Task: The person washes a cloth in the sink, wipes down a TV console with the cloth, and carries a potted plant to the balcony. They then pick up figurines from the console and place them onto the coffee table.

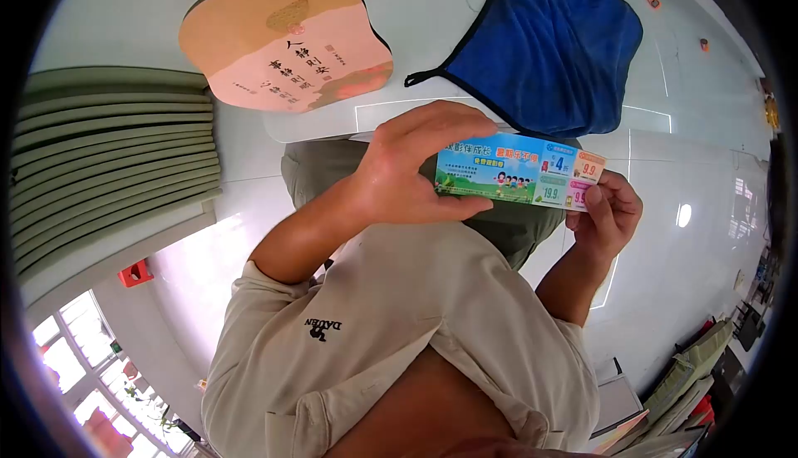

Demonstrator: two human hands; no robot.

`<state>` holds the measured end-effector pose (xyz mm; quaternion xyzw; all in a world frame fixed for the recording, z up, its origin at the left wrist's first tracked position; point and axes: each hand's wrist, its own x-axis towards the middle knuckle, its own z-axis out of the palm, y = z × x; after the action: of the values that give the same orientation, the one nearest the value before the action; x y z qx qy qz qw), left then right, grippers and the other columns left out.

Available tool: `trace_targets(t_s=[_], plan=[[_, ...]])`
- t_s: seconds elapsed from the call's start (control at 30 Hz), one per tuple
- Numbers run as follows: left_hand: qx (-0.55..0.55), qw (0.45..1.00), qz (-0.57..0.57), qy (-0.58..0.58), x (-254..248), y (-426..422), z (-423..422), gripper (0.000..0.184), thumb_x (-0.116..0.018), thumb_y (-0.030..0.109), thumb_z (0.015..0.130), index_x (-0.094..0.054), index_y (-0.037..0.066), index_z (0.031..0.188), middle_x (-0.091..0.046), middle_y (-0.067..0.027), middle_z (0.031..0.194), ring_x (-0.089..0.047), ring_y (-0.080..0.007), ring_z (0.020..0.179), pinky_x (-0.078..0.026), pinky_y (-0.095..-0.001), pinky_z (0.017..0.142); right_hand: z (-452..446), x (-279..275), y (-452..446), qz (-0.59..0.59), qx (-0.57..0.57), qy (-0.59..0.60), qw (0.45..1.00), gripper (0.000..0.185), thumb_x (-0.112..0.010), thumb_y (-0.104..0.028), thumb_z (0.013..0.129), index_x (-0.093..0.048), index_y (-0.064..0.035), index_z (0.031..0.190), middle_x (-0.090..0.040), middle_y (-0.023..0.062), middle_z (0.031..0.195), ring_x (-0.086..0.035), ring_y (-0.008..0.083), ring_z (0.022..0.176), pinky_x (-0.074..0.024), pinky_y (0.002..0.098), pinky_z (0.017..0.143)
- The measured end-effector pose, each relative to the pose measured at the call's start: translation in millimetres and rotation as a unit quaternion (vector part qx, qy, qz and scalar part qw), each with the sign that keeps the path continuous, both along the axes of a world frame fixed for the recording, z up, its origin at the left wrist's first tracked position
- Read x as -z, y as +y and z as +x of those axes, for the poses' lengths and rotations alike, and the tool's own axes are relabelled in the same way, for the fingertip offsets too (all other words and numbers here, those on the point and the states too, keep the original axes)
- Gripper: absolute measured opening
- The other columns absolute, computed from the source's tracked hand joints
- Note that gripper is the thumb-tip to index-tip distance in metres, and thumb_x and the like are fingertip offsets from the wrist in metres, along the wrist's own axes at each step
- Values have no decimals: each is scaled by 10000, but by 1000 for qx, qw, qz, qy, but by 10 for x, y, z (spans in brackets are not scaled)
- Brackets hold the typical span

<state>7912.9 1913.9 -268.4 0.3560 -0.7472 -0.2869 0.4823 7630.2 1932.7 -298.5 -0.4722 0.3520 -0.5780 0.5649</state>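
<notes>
A colourful printed paper coupon [490, 171], long and narrow, is held out above my lap. My left hand [424, 163] grips its left end, fingers along the top edge and thumb near the bottom edge. At the coupon's right end, my right hand [607, 213] pinches the lower corner, with the thumb on the printed face. Just beyond the coupon, a dark blue cloth [549, 51] with a black border and loop lies on the white table [316, 130]. To its left is a peach-coloured fan-shaped board [287, 51] with dark writing.
Green folded fabric or cushions [116, 159] are at the left. A red stool [135, 273] stands on the floor at the lower left. Two small orange-red items [653, 0] are at the upper right. Assorted items [690, 366] stand at the lower right.
</notes>
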Motion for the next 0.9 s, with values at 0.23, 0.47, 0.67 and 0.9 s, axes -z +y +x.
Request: trace_targets(t_s=[0.23,0.47,0.67,0.9], plan=[[5,1000,-1,5,10,-3,4,639,-871,96,533,-644,38,1127,-671,-131,1083,-655,-301,977,-553,-378,834,-26,6,-7,1,-18,-23,1000,188,-581,14,912,-592,128,1060,-698,225,847,-594,130,514,-415,215,418],[10,1000,3,5,10,-5,-3,641,-872,96,536,-643,39,1131,-670,-130,1085,-655,-302,978,-554,-380,835,-40,28,-18,2,-25,-30,999,197,-573,14,910,-585,133,1067,-695,231,853,-599,135,521,-423,217,420],[10,1000,8,7,10,-7,-4,642,-876,102,535,-647,36,1131,-671,-130,1083,-655,-303,977,-554,-380,833,-40,14,-19,3,-25,-27,999,191,-567,21,911,-583,131,1066,-694,234,860,-606,137,529,-428,218,420],[12,1000,4,3,10,-10,-4,643,-876,105,539,-643,37,1134,-670,-133,1082,-656,-303,973,-553,-379,828,-35,12,-16,2,-27,-31,999,191,-569,22,909,-583,132,1065,-693,236,865,-608,140,533,-433,215,426]])
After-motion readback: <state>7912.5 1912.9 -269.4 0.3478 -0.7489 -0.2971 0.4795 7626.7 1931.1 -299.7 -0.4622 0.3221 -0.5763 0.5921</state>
